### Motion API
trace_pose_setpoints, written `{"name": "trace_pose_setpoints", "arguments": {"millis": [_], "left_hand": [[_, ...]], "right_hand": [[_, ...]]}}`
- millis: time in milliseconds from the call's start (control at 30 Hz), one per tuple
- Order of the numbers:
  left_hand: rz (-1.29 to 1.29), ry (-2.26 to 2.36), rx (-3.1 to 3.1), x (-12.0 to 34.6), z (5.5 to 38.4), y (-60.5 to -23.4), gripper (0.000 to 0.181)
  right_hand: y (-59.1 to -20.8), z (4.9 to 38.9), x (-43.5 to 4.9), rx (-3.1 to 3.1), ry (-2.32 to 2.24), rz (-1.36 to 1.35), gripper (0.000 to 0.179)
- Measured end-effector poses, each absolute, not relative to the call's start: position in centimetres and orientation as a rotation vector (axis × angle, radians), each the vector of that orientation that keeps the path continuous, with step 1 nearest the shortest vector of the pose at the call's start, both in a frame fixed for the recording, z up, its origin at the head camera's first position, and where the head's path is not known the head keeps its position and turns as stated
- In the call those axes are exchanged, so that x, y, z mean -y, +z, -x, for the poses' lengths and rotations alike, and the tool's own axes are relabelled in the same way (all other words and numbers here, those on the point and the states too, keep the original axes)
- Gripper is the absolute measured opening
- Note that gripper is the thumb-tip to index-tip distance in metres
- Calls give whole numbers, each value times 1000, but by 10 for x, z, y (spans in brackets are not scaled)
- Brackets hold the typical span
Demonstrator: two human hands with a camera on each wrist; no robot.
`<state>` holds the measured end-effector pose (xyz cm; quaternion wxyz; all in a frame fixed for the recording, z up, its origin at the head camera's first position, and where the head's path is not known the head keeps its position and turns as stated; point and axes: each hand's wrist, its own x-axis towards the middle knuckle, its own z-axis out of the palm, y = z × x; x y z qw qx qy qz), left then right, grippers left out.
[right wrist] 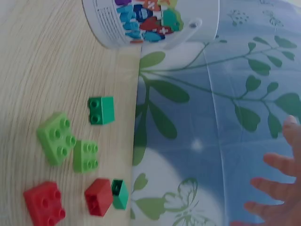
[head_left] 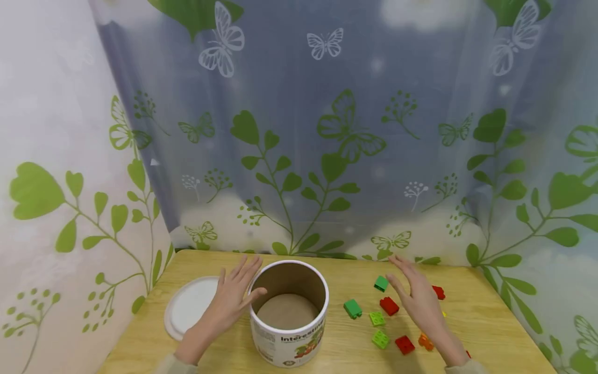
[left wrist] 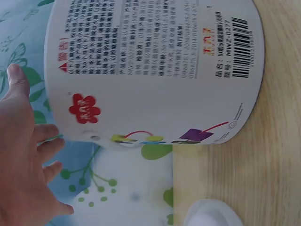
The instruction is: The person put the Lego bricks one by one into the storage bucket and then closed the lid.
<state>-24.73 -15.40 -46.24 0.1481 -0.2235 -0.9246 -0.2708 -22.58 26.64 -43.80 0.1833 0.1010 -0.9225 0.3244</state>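
A white round bucket (head_left: pixel 287 340) with printed labels stands upright on the table, its top uncovered and its cardboard-brown inside showing. My left hand (head_left: pixel 229 297) is spread at the bucket's left side, fingers straight; whether it touches the rim, I cannot tell. In the left wrist view this hand (left wrist: pixel 26 155) appears beside the bucket's wall (left wrist: pixel 141 101) and holds nothing. Over on the right, my right hand (head_left: pixel 420 301) hovers with extended fingers above scattered toy bricks, among them a red brick (head_left: pixel 389 306), a dark green brick (head_left: pixel 352 308) and a light green brick (head_left: pixel 380 339).
Left of the bucket lies a white round lid (head_left: pixel 189 306), partly behind my left arm. An orange piece (head_left: pixel 425 342) and another red brick (head_left: pixel 438 292) lie around my right forearm and hand. A leaf-and-butterfly curtain (head_left: pixel 299 156) hangs behind the wooden table (head_left: pixel 345 353).
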Motion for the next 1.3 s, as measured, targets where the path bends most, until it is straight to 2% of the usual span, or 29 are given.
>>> {"name": "trace_pose_setpoints", "arguments": {"millis": [233,433,900,1100,1300], "left_hand": [[639,-773,2725,146,248,-467,72],[627,-792,2737,144,246,-468,67],[616,-782,2740,143,245,-472,66],[620,-771,2718,143,245,-472,65],[613,-772,2723,143,246,-474,66]], "right_hand": [[-445,224,-294,2460,950,-265,40],[-451,217,-318,2442,1053,-200,38],[-499,186,-386,2651,1169,54,42],[-520,177,-409,2886,1229,209,55],[-539,170,-419,2967,1262,301,61]]}}
